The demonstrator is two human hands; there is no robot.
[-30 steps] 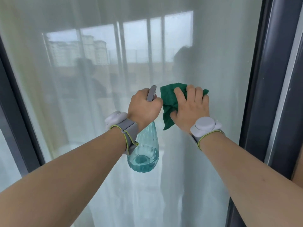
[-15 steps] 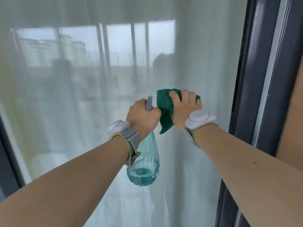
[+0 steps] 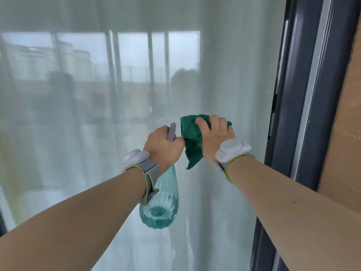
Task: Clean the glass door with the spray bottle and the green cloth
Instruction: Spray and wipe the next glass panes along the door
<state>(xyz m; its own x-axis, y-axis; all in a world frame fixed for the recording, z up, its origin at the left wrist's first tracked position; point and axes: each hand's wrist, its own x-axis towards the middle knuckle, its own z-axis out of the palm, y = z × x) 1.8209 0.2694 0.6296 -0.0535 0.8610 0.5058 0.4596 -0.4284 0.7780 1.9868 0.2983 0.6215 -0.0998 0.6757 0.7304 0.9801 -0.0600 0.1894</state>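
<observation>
Right now your left hand [image 3: 163, 145] grips the neck of the spray bottle [image 3: 160, 208], fingers curled around the grey sprayer head, teal body hanging below your wrist. Your right hand [image 3: 214, 139] presses the bunched green cloth [image 3: 190, 133] against the glass door [image 3: 224, 75], fingers hooked over its top edge. Both hands sit side by side, nearly touching. A dark door frame [image 3: 289, 133] runs just right of the cloth. Grey bands wrap both wrists.
</observation>
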